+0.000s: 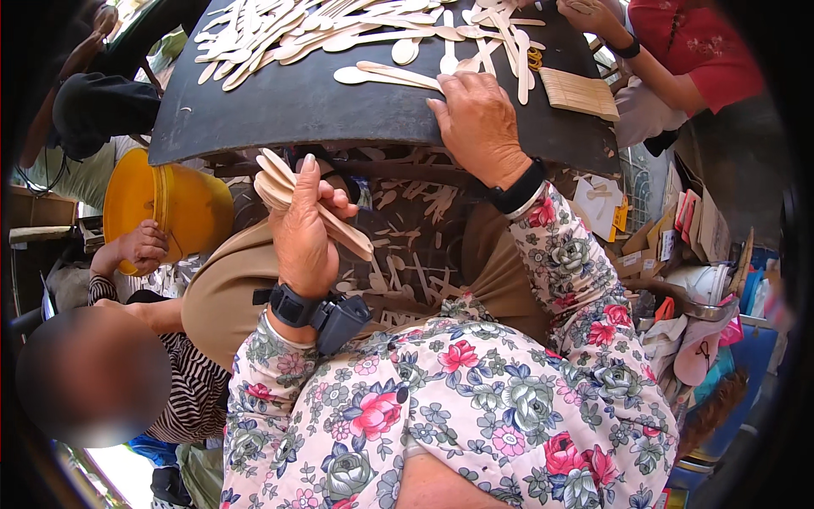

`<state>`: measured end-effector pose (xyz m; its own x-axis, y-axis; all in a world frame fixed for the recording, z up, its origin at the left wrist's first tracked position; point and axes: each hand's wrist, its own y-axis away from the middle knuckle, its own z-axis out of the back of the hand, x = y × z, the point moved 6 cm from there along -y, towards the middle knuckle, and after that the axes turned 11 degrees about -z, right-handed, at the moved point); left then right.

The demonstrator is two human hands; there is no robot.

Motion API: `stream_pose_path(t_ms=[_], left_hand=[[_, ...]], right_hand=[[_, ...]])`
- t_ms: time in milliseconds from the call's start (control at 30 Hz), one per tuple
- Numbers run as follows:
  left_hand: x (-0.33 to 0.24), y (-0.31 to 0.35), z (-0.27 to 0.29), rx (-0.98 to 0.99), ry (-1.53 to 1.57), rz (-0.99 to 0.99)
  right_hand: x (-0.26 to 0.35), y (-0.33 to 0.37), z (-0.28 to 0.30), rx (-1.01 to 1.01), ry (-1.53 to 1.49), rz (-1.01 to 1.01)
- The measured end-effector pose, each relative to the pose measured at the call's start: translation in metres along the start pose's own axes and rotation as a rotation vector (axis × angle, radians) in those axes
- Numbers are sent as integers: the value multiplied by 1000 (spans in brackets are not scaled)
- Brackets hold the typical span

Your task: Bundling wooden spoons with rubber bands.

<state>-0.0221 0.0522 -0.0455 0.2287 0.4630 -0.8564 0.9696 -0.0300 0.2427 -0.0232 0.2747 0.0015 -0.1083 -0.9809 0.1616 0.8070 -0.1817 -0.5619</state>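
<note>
A fanned stack of pale wooden spoons [276, 187] is gripped in my left hand [307, 229], raised off the table's near edge. My thumb lies along the stack and the fingers close around it; the handles stick out toward the lower right. On the dark tabletop, my right hand [482, 123] has its fingers bent down over the handle ends of two loose wooden spoons [386, 75]. The contact under the fingertips is partly hidden. More spoons lie just beyond those fingers, in a large heap [297, 30] across the far side.
A neat row of wooden pieces [579, 93] sits at the table's right, beside yellow rubber bands [534, 58]. A yellow bucket [170, 208] stands left, with another person's hand [142, 246] by it. Opposite right is a person in red [695, 51]. Spoons litter the ground below.
</note>
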Motion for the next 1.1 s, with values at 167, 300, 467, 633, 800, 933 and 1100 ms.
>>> stream_pose_path(t_ms=[167, 300, 467, 633, 800, 933, 1100], left_hand=[[4, 4, -7, 78, -41, 39], [6, 5, -5, 79, -75, 79], [3, 5, -8, 95, -114, 29], [-6, 6, -10, 131, -193, -136], [-31, 12, -20, 225, -578, -695], [-43, 28, -37, 291, -997, -1057], [-26, 35, -42, 441, -1197, -1031]], right_hand=[[-23, -3, -18, 171, 171, -40], [-23, -3, -17, 145, 181, -45], [-25, -7, -1, 14, 56, -70], [-23, 4, -12, 482, -940, -556], [-3, 7, -7, 615, -1200, -541], [9, 11, -4, 798, -1158, -490], [42, 26, 5, 1120, -1245, -326]])
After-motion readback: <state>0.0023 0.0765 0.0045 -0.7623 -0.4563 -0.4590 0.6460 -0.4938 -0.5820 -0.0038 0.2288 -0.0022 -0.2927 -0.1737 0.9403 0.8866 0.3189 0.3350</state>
